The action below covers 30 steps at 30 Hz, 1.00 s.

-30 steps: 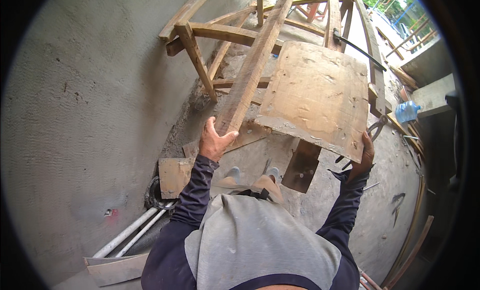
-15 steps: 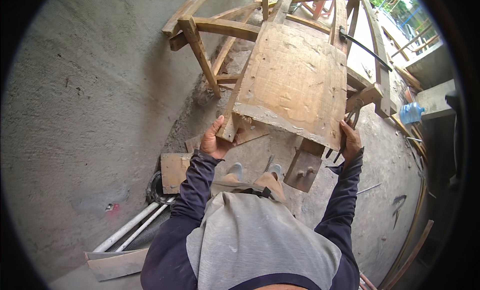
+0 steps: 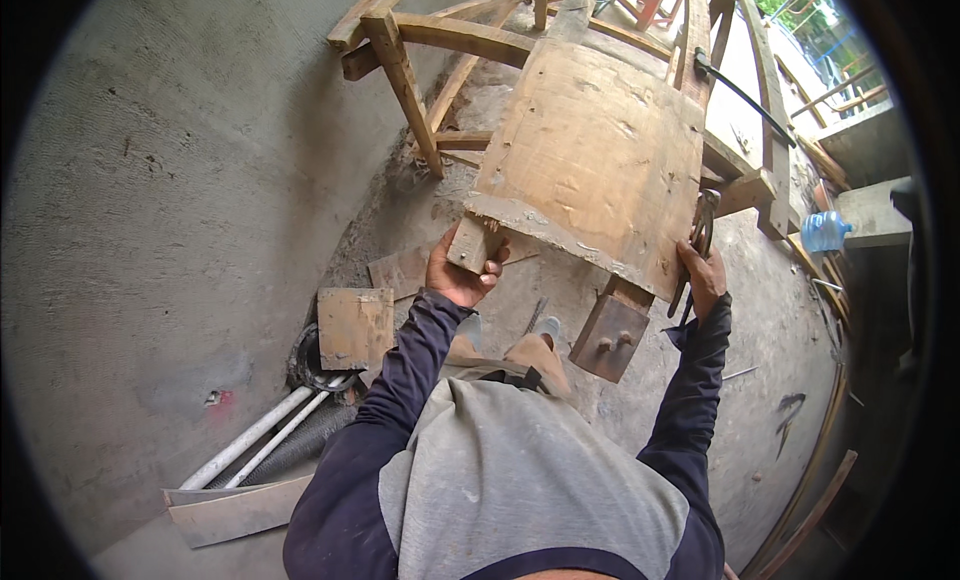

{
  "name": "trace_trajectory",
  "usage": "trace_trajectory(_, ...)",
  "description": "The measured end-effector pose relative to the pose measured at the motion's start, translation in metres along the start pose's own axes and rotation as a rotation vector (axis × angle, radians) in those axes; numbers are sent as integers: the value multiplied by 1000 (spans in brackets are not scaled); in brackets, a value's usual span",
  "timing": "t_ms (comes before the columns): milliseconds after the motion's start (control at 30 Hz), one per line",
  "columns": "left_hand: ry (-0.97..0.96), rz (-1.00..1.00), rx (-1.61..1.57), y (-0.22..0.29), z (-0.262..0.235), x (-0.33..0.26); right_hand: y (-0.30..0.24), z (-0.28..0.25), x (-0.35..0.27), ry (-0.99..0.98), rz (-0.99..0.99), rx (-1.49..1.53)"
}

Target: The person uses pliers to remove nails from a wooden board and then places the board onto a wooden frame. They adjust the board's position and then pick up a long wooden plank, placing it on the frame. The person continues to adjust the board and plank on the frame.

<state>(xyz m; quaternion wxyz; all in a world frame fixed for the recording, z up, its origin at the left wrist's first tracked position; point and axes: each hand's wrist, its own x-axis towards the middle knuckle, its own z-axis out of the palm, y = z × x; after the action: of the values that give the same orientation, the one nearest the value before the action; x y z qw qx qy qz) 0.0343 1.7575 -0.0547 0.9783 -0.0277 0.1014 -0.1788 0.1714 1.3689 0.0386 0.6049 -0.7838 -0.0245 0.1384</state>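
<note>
Head view: the left hand is wrapped around a batten end of the plywood form panel, held tilted at chest height. The right hand pinches the far edge alongside a hammer. That shared grip looks weak, so the panel may slip towards the feet.

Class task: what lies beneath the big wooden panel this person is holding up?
Under the panel, two battens jut out, beside grey floor and timber frames. Anything directly beneath it is hidden.
</note>
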Motion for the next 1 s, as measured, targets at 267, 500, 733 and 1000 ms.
trace_trajectory(267, 305, 46, 304, 11, 11, -10, 4, 12, -8, 56, -6, -44)
trace_trajectory(500, 632, 586, 1491, 50, 69, 19, 10, 12, -7, 120, 27, -72)
trace_trajectory(733, 755, 738, 1954, 29, 84, 14, 2, 26, -32, 98, 22, 19)
trace_trajectory(1000, 571, 528, 1620, 45, 61, 12, 1, 27, -36, 89, 52, -77)
